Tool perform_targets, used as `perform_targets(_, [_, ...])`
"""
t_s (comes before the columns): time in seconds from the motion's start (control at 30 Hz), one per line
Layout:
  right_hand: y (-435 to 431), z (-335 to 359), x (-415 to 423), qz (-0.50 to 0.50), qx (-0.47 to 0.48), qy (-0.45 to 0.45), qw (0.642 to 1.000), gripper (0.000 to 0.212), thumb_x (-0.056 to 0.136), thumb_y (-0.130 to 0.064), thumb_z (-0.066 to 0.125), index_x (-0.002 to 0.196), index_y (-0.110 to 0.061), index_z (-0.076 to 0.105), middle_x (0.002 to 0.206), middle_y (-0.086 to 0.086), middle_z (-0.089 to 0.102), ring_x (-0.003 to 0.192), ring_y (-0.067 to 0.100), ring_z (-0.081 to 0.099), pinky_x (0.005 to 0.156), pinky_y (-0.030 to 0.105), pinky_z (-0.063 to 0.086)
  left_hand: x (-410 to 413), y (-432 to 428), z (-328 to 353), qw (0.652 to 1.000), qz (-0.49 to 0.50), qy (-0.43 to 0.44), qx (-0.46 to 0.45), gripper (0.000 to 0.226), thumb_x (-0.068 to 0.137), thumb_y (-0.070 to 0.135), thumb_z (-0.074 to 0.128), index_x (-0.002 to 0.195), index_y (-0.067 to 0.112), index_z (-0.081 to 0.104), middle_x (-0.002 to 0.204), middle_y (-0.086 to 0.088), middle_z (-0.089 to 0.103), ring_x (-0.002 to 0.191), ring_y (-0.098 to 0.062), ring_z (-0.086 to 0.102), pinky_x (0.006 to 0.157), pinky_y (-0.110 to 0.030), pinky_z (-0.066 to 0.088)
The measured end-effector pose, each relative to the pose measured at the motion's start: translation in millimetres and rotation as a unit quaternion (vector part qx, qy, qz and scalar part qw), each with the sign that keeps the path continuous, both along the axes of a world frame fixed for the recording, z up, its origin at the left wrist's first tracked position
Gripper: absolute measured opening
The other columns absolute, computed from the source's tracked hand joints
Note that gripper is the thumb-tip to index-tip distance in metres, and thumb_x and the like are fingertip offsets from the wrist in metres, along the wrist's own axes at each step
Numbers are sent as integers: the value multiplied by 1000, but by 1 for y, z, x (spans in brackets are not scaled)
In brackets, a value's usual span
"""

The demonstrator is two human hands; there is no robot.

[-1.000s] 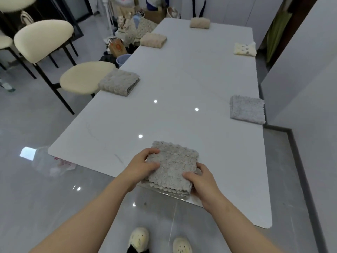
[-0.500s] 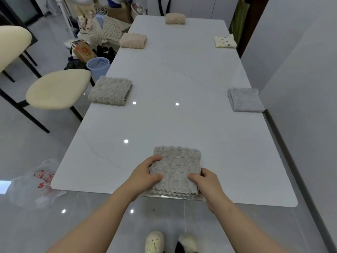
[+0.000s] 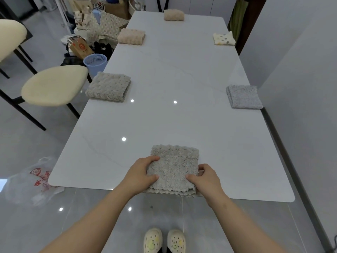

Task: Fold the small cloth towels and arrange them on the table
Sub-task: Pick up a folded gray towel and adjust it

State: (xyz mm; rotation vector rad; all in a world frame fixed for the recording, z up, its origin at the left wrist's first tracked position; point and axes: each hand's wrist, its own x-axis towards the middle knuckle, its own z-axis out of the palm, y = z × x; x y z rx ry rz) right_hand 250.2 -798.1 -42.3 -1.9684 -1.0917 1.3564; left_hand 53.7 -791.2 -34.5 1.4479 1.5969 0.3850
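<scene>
Towel (image 3: 173, 170) squared since a second ago, now aligned with the near table (image 3: 182, 70) edge; your left hand (image 3: 140, 175) and right hand (image 3: 206, 179) grip its sides. Placement looks nearly done.

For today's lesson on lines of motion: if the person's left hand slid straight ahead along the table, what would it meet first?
Past the gray towel it grips, the left hand probably meets nothing on the table; depth is uncertain.

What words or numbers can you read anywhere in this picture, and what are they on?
None can be read for sure.
Plastic bag on the floor: red printed characters, too blurred to read.
Brown paper bag on the floor: an orange-red logo, too small to read.
The towels and the table carry no writing.
</scene>
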Motion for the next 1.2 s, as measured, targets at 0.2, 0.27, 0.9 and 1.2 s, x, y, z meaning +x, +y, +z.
perform_targets(0.2, [-5, -6, 0, -2, 27, -45, 999, 36, 78, -18, 69, 107, -12, 49, 73, -3, 51, 72, 16, 52, 66, 26, 42, 0, -1, -3, 1000, -11, 16, 3, 56, 84, 11, 62, 134, 26, 43, 128, -3, 42, 114, -20, 48, 100, -28, 38])
perform_targets(0.27, [-9, -7, 0, -10, 65, -64, 996, 44, 82, -17, 66, 121, -14, 46, 81, 1, 50, 78, 16, 50, 74, 28, 42, 2, -2, -6, 999, -5, 32, 0, 56, 84, 14, 60, 134, 29, 42, 133, -4, 36, 108, -17, 46, 95, -25, 39])
perform_targets(0.9, [-7, -6, -8, 186, 111, -152, 964, 46, 93, -13, 44, 138, -22, 40, 132, 5, 40, 115, 20, 48, 95, 22, 35, 12, 5, -1, 989, -13, 147, 28, 60, 81, 4, 50, 137, 23, 37, 137, -1, 30, 115, -20, 47, 89, -31, 47])
perform_targets(1.2, [-4, -3, -8, 214, 113, -131, 961, 50, 93, -15, 45, 141, -24, 34, 138, 3, 38, 124, 14, 41, 95, 15, 28, 3, 7, -2, 986, 3, 153, 60, 59, 82, -1, 46, 137, 18, 37, 138, 1, 34, 120, -17, 44, 91, -28, 43])
